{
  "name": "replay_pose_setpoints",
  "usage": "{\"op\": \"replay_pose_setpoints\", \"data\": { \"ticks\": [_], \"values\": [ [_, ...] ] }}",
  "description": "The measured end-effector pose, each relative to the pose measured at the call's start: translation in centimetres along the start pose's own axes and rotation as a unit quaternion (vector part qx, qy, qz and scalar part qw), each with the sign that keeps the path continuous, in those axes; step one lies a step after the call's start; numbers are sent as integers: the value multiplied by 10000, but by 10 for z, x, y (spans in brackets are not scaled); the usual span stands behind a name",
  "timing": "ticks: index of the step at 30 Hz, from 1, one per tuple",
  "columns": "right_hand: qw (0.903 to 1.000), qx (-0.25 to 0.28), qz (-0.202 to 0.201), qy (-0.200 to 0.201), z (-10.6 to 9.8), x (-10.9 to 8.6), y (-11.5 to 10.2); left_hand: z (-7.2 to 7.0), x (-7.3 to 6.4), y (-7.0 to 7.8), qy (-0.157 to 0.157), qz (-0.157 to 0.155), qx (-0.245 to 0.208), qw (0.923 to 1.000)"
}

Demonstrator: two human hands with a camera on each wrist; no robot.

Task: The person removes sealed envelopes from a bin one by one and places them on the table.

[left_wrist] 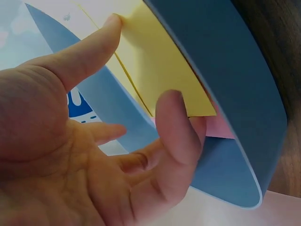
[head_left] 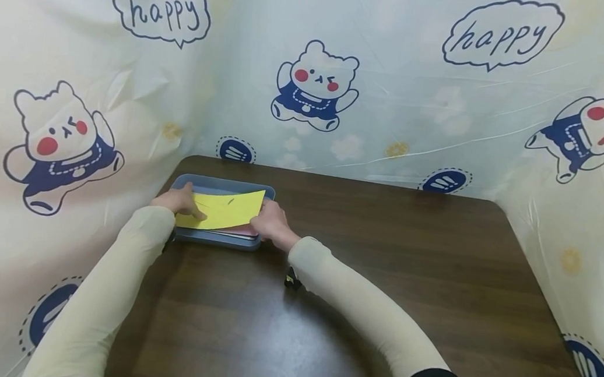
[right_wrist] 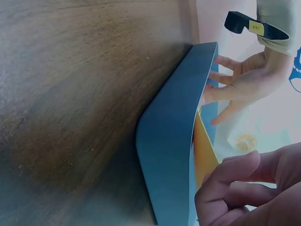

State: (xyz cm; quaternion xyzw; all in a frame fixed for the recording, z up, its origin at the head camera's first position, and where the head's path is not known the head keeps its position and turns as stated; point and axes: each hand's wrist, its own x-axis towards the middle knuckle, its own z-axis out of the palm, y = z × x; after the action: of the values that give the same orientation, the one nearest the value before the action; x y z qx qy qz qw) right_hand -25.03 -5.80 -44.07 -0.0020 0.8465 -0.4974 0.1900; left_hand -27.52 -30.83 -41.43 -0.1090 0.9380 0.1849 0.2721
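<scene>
A yellow sheet of paper lies over the blue-grey tray, its right end raised and bent upward. Pink paper and white edges show beneath it. My left hand is at the sheet's left end, fingers spread. In the left wrist view its thumb touches the yellow surface, while the other fingers reach around the short end near the sheet's corner. My right hand has curled fingers at the sheet's right end and pinches its edge; its fingertips are partly hidden in the right wrist view.
The tray stands at the back left of the brown wooden table, near the table's edge. A patterned curtain with bears hangs behind and at both sides. A black band with a device sits on the left wrist.
</scene>
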Motion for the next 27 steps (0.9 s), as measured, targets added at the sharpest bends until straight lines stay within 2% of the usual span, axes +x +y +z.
{"op": "replay_pose_setpoints", "data": {
  "ticks": [7,15,20,23,27],
  "values": [
    [9999,-89,119,-37,-1,4,5,1,2,-2,-110,-100,-73,9999],
    [10000,22,40,43,-10,11,6,-4,-2,3,58,-25,60,10000],
    [9998,59,206,41,-13,13,11,-3,-3,4,76,-91,24,9999],
    [9996,60,266,15,-15,13,15,0,-3,4,103,19,30,9999],
    [9998,112,151,79,-17,11,20,5,-2,4,225,211,63,9995]
  ]
}}
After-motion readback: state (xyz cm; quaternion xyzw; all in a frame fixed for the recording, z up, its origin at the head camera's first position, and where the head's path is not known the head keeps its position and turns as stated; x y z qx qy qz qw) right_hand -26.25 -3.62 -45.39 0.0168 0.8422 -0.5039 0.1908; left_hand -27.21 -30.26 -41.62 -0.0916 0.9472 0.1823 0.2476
